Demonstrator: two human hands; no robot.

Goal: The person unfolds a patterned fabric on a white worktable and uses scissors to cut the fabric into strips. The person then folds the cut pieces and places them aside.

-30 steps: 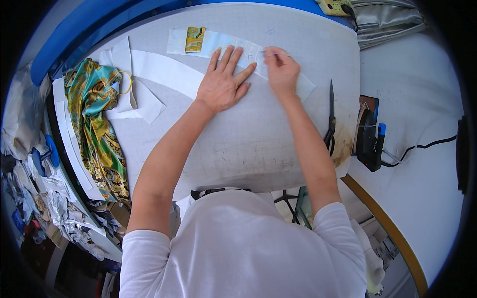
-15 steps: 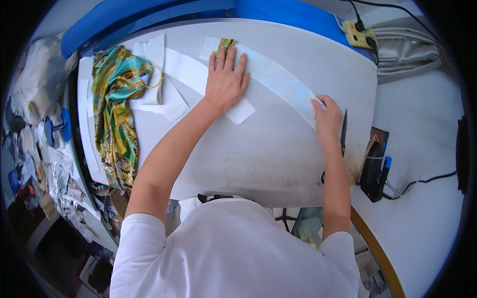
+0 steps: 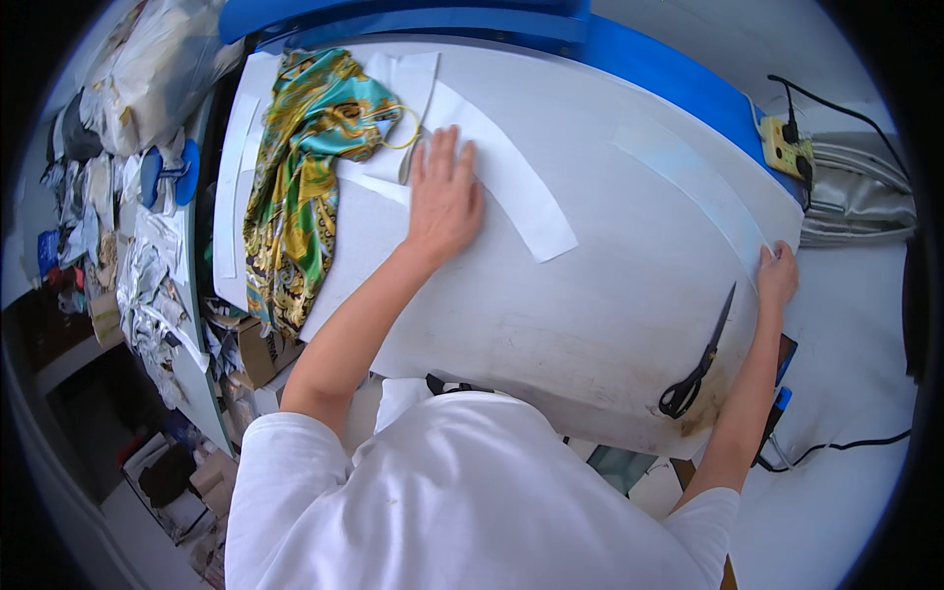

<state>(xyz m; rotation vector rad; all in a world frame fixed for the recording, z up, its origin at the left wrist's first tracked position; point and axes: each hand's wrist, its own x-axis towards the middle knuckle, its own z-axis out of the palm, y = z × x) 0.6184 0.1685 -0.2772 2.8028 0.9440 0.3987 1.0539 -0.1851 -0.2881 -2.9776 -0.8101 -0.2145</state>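
Gripping, by appearance, the lower-right end of a curved translucent strip (image 3: 693, 177) with the bunched fingertips of the right hand (image 3: 777, 273), at the right edge of the worktop (image 3: 590, 324). Lying flat at the upper right of the frame, extending from the right hand toward the upper left, with its long axis bending gently along the worktop's far side. Placing the right hand, therefore, at one end of that axis, not across its middle.

Spreading the left hand (image 3: 447, 202) at the upper centre of the frame, with fingers extending toward the top and grasping nothing visible. Overlapping, in this view, the left border of a curved white strip (image 3: 511, 182), without showing clearly any pressing contact. Slanting, in the case of the white strip, from upper centre down to the right, roughly parallel with the translucent strip.

Standing well apart from the translucent strip with the left hand; making the right hand clearly the nearer. Turning chiefly, as a judgement, on the line from the gripped end back along the strip's curve.

Noting black scissors (image 3: 710, 351) near the right forearm (image 3: 752, 393), at the right of the frame, pointing blade-first toward the gripped end. Noting also bundled patterned fabric (image 3: 305, 187) at upper left.
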